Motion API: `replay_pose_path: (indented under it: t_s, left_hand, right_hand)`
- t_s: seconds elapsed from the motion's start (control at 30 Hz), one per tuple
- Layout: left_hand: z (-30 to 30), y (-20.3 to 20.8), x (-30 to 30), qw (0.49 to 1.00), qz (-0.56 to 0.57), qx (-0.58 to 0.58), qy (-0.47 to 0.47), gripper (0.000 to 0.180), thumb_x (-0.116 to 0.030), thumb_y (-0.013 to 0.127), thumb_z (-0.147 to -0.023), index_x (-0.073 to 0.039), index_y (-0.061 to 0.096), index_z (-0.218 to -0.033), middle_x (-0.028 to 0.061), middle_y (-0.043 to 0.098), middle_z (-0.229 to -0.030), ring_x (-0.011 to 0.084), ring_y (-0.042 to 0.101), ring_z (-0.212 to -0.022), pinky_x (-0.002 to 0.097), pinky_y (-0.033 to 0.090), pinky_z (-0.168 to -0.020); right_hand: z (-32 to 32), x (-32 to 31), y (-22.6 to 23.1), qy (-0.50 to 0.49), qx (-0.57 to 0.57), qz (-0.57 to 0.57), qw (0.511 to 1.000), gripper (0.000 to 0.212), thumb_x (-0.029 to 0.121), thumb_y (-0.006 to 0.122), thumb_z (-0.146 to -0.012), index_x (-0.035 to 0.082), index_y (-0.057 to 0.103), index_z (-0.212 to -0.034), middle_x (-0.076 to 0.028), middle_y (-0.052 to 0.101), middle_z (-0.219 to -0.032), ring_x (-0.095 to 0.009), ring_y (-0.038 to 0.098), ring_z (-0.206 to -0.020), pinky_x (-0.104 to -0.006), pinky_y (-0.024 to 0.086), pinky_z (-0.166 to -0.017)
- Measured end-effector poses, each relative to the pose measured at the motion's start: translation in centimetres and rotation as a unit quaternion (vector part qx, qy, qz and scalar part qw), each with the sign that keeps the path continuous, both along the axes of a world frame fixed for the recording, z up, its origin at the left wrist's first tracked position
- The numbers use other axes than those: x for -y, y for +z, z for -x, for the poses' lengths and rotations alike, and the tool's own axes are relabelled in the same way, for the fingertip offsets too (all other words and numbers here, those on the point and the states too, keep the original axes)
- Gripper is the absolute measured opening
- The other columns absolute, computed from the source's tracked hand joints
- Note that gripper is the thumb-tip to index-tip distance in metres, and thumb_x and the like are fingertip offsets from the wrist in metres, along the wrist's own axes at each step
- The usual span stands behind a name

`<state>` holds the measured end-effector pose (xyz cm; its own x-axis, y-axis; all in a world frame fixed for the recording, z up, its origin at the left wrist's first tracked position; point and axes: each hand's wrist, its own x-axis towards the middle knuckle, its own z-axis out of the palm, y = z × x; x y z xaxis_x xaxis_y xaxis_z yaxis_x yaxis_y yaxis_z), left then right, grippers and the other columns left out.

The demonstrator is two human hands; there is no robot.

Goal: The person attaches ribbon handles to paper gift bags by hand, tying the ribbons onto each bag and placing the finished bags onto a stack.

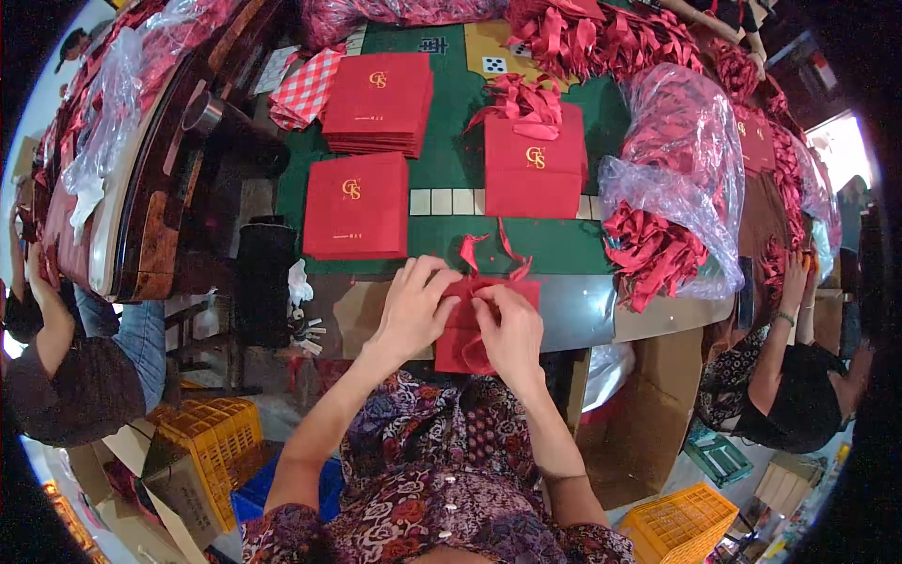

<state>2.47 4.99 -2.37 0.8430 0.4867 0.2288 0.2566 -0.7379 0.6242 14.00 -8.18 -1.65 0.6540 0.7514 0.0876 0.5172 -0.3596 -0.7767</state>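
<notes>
Gold lettering (536, 157) marks the ribbon-topped red bag stack (534, 186), the near red stack (355, 221) to its left and the far red stack (378, 101) left of and beyond it, while a dark printed character (433, 45) stands on the green desk (443, 164), also beyond it leftward.

Beyond the nearest bag (452, 352), stacked bags (355, 211) lie left of ribbons (653, 249).

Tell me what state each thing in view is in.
Left hand: curled at the near red bag, pinch unclear
Right hand: curled at the same bag, pinch unclear
Near red bag: partly covered by the hands
Upper-left bags: stacked flat
Lower-left bags: lying flat
Far red bag: flat, loose ribbons on top
Clear plastic bag: open, ribbons spilling out
Cardboard box: open
</notes>
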Motion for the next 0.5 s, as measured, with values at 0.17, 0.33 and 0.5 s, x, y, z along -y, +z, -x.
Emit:
replay_pose_path:
  t_s: [0.17, 0.33, 0.5]
  left_hand:
    - [0.0, 0.3, 0.0, 1.0, 0.025, -0.004, -0.015, 0.029, -0.004, 0.073, -0.081, -0.005, 0.062, -0.108, 0.0146, 0.056, -0.106, 0.0369, 0.058, -0.102, 0.0446, 0.05, -0.086]
    - [-0.2, 0.6, 0.6, 0.999, 0.032, -0.019, -0.023, 0.028, -0.003, 0.07, -0.084, -0.004, 0.06, -0.11, 0.0154, 0.054, -0.108, 0.038, 0.06, -0.1, 0.0451, 0.052, -0.083]
    - [-0.3, 0.1, 1.2, 0.998, 0.062, -0.001, -0.01, 0.026, 0.002, 0.064, -0.086, -0.002, 0.055, -0.11, 0.017, 0.05, -0.107, 0.0395, 0.057, -0.1, 0.0463, 0.052, -0.082]
  right_hand:
    - [0.1, -0.3, 0.6, 0.008, 0.026, 0.022, 0.999, 0.011, 0.011, 0.07, -0.087, 0.001, 0.068, -0.091, -0.017, 0.071, -0.085, -0.035, 0.068, -0.079, -0.0425, 0.053, -0.071]
    - [-0.3, -0.2, 0.7, 0.02, 0.012, 0.043, 0.999, 0.014, 0.015, 0.072, -0.084, 0.002, 0.069, -0.089, -0.017, 0.07, -0.082, -0.035, 0.068, -0.076, -0.0438, 0.053, -0.068]
    - [-0.6, -0.3, 0.6, 0.034, 0.007, 0.047, 0.998, 0.014, 0.015, 0.07, -0.084, 0.002, 0.067, -0.087, -0.017, 0.07, -0.08, -0.036, 0.068, -0.076, -0.0473, 0.053, -0.07]
